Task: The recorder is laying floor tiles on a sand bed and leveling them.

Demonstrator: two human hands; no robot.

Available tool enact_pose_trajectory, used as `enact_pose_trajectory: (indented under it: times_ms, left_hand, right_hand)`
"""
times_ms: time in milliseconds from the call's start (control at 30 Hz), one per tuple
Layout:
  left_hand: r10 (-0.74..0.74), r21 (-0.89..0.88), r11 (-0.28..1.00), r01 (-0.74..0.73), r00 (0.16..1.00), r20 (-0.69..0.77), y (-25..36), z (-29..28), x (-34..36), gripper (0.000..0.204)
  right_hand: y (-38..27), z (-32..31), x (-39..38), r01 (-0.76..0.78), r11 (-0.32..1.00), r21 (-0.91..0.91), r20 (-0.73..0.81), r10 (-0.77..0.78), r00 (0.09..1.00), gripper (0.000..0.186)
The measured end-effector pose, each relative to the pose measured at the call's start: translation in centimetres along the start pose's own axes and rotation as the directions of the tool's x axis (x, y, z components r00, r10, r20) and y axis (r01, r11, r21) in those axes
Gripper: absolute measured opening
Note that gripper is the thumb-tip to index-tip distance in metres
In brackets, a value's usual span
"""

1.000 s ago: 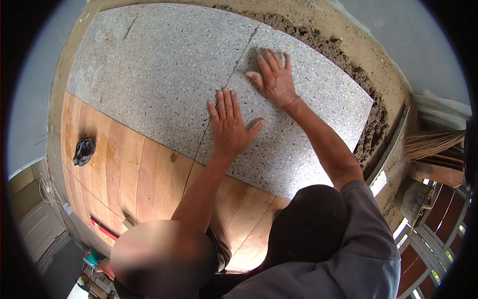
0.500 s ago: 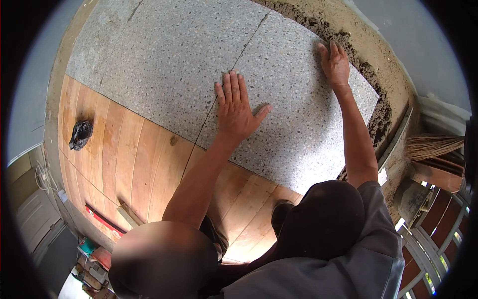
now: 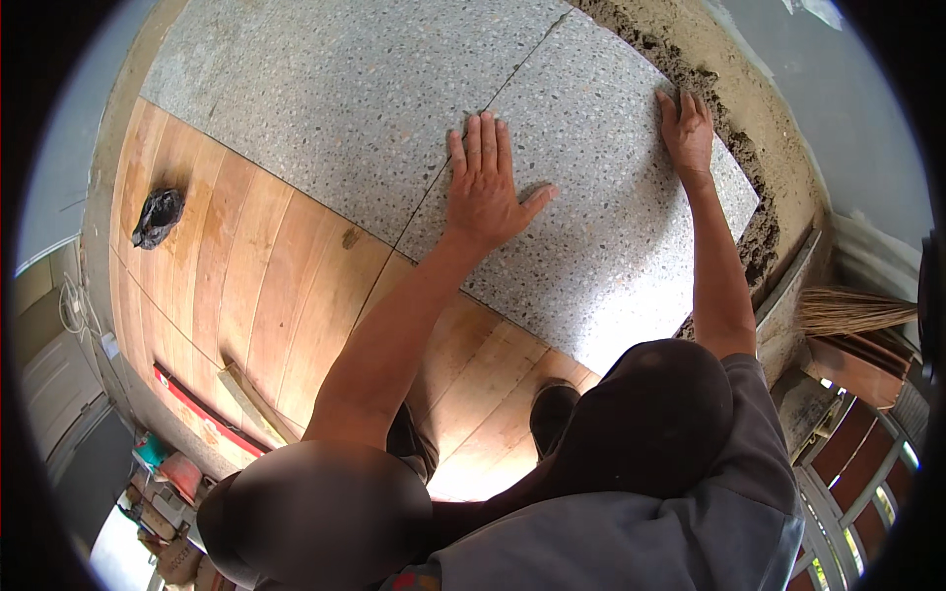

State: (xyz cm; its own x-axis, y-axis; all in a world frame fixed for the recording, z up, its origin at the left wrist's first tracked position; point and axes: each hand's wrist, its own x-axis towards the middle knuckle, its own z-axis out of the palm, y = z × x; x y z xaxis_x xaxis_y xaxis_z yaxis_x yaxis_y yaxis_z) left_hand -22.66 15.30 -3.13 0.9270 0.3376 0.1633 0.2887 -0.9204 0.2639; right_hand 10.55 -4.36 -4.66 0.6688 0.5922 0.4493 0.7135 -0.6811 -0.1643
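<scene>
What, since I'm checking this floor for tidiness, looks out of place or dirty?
A crumpled black plastic-like bundle lies on the tan wood-plank-patterned floor, looking like stray litter. A small dark smudge near the edge of a grey speckled flat slab stands out against the lighter floor.

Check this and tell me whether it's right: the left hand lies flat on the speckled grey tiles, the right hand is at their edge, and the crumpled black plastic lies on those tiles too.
Wrong on the plastic: the head view shows the crumpled black plastic on the wood-plank floor. The left hand and right hand are as stated.
</scene>
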Motion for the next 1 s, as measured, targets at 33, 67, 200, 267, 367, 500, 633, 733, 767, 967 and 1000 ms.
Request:
enact_pose_trajectory:
  times_ms: [33, 67, 200, 267, 367, 500, 633, 733, 767, 967, 1000]
  left_hand:
    - [-0.001, 0.0, 1.0, 0.001, 1.0, -0.004, 0.0, 0.0, 0.0, 0.117]
    - [0.001, -0.002, 1.0, -0.001, 1.0, -0.003, 0.0, 0.0, -0.1, 0.117]
    - [-0.001, -0.018, 1.0, 0.001, 1.0, -0.021, -0.1, 0.1, 0.0, 0.116]
    - [0.014, -0.004, 1.0, -0.014, 0.997, -0.069, -0.2, 0.4, 0.1, 0.115]
    - [0.013, -0.002, 1.0, -0.013, 0.994, -0.108, -0.4, 0.9, 0.0, 0.113]
    - [0.034, 0.059, 0.998, -0.024, 0.984, -0.175, -0.4, 0.9, -0.9, 0.108]
    - [0.012, 0.285, 0.958, 0.02, 0.994, -0.109, -0.1, 0.3, -1.1, 0.113]
    - [0.003, 0.279, 0.96, 0.026, 0.995, -0.101, 0.0, -0.4, -1.0, 0.113]
    - [-0.001, 0.271, 0.962, 0.027, 0.996, -0.095, 0.1, -0.5, -1.0, 0.113]
    - [-0.012, 0.242, 0.97, 0.032, 0.996, -0.086, 0.0, 0.2, -1.0, 0.113]
    - [-0.01, 0.219, 0.975, 0.029, 0.996, -0.086, -0.1, 0.5, -0.9, 0.113]
  right_hand:
    - [0.2, 0.1, 0.0, 0.0, 1.0, -0.006, 0.007, 0.0, 1.0, 0.049]
    - [0.3, 0.2, 0.0, -0.024, 0.999, -0.033, 0.036, 0.026, 0.999, 0.048]
    - [1.4, 0.5, -0.1, 0.068, 0.997, 0.018, -0.027, -0.068, 0.997, 0.049]
    - [1.7, 0.7, -0.2, 0.067, 0.998, 0.02, 0.003, -0.067, 0.998, 0.049]
    - [1.3, 1.1, -0.1, 0.04, 0.996, -0.079, 0.129, -0.029, 0.991, 0.054]
    - [-1.4, 1.3, 0.3, 0.221, 0.972, -0.081, -0.182, -0.233, 0.955, 0.061]
    - [-4.8, 0.8, -0.6, 0.241, 0.97, 0.009, -0.188, -0.235, 0.954, 0.067]
    - [-6.6, 0.5, -2.1, 0.256, 0.966, 0.046, -0.085, -0.252, 0.964, 0.071]
    - [-6.9, 0.6, -2.4, 0.229, 0.972, 0.048, -0.005, -0.229, 0.973, 0.071]
    - [-6.7, 0.8, -3.4, 0.231, 0.967, 0.111, -0.089, -0.222, 0.971, 0.076]
    - [-6.4, 0.6, -3.2, 0.232, 0.966, 0.111, -0.096, -0.222, 0.97, 0.076]
